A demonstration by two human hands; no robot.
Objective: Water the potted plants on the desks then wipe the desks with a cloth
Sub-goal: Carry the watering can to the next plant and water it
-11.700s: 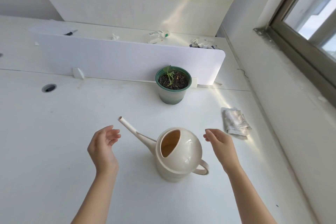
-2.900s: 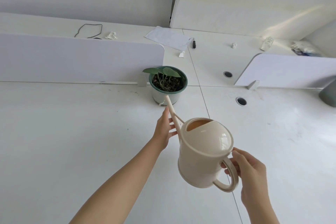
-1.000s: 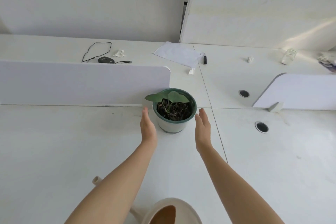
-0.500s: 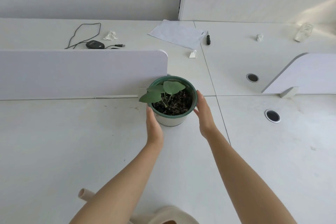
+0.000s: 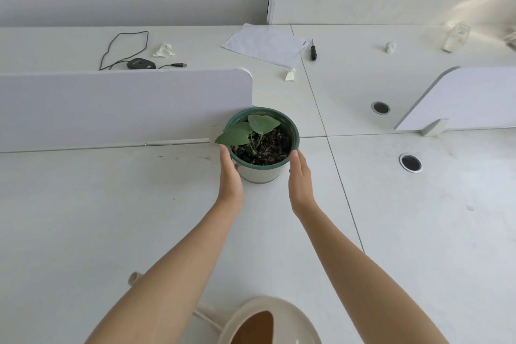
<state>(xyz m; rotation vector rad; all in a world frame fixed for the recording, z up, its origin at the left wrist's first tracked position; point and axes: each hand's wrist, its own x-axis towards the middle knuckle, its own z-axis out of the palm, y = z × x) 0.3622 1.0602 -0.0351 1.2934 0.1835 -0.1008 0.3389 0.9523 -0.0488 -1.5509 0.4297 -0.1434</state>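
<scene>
A green-rimmed white pot (image 5: 261, 174) with dark soil and a small broad-leaved plant (image 5: 252, 128) stands on the white desk (image 5: 111, 218), against the end of a low divider panel. My left hand (image 5: 230, 179) lies flat against the pot's left side, fingers straight. My right hand (image 5: 300, 179) is at its right side with fingers straight and the fingertips at the rim. A cream watering can (image 5: 268, 321) stands on the desk at the bottom edge between my forearms, with its spout tip (image 5: 135, 278) pointing left.
A white divider panel (image 5: 125, 106) runs left of the pot and another (image 5: 469, 98) stands at the right. Two cable holes (image 5: 410, 162) (image 5: 380, 108) lie to the right. Beyond are a paper sheet (image 5: 265, 43), a pen (image 5: 313, 50), a corded mouse (image 5: 141, 63), tissue scraps (image 5: 164, 50) and a bottle (image 5: 456, 36).
The watering can was put down on the desk near me. Both hands reached forward and closed in on the pot's two sides, where they have stayed for the last half second.
</scene>
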